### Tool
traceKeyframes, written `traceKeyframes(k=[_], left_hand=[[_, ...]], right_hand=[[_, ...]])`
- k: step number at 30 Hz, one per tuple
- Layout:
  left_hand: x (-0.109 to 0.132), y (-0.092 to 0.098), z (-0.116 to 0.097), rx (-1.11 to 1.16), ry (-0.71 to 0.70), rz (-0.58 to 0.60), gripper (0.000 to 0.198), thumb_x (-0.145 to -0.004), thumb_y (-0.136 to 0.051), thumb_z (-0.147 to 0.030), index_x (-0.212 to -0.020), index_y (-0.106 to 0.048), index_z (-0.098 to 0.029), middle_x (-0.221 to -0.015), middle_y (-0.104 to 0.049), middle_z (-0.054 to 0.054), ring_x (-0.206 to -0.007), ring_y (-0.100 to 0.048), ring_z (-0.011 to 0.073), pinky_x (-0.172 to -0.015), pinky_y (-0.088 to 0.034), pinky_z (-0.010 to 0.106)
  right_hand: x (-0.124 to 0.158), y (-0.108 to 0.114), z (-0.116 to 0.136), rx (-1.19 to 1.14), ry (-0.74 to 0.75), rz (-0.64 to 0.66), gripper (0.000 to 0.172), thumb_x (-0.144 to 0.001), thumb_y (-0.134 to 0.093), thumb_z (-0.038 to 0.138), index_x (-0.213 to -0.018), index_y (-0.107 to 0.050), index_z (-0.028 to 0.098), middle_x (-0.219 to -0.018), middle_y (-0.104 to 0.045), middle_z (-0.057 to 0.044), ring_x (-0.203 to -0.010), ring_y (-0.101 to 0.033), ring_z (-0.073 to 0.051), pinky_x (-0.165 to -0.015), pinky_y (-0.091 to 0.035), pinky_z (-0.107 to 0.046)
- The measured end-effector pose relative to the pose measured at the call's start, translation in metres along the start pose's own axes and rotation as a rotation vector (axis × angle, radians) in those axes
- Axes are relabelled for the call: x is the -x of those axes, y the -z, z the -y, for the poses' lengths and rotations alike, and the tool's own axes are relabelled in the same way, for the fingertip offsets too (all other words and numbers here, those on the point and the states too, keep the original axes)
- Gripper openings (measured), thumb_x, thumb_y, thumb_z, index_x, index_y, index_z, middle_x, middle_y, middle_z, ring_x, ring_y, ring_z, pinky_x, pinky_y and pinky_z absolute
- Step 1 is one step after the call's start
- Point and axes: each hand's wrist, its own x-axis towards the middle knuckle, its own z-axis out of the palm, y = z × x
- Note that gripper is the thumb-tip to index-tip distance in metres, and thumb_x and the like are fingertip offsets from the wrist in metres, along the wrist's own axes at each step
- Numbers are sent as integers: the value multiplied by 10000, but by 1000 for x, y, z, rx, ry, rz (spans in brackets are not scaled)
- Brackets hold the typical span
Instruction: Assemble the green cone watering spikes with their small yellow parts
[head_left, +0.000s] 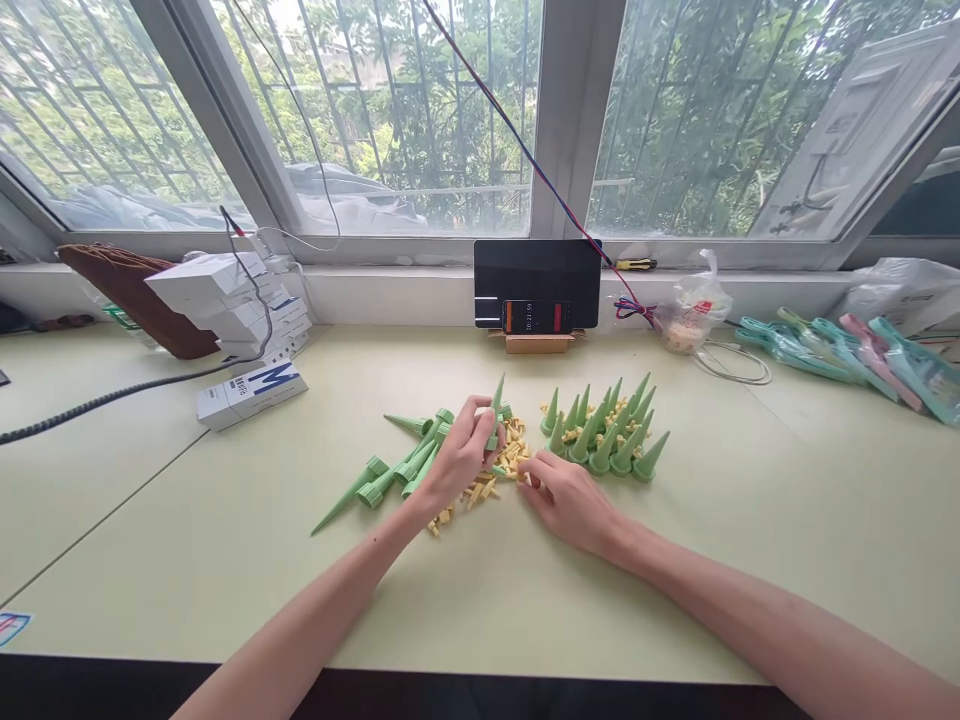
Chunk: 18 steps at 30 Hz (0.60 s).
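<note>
My left hand [463,452] is closed around a green plastic watering spike [498,395], its tip pointing up. My right hand [571,500] has its fingers pinched at the right edge of a heap of small yellow plastic pieces [513,450]; a yellow piece [522,477] shows at the fingertips, partly hidden. Left of my left hand, several loose green spikes [405,465] lie in a jumble, some under the hand and wrist. Just beyond my right hand, green spikes [602,450] stand upright in rows on their wide ends, with yellow pieces among them.
At the back, a phone [536,317] leans on a dark panel [534,270] in a cardboard stand [536,344]. White boxes [251,393] and a brown pouch [142,300] are on the left. To the right are a plastic bag [694,305], a coiled cable [735,365] and bagged coloured items [847,355].
</note>
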Motion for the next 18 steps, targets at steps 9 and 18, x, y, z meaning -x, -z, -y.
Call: traceKeyframes(k=[9,18], left_hand=[[2,-4,4,289,43,68,246,-951,-531,-402,-1082,-539,-195,-890,-547,19,-631,-494,98,-539,-419,238],[8,-13,4,287,96,124,315,-955,-529,-454,-1120,-542,-185,-816,-539,7,-577,-479,89,-525,-404,231]], right_hand=[[1,4,0,-176,-78,-63,65,-927,-528,182,-862,-526,189,-734,-538,14,-603,-461,-124,-575,-370,-246],[1,8,5,-334,-168,-99,183,-1000,-449,328,-877,-493,200,-615,-445,57,-500,-367,-108,-504,-313,-247]])
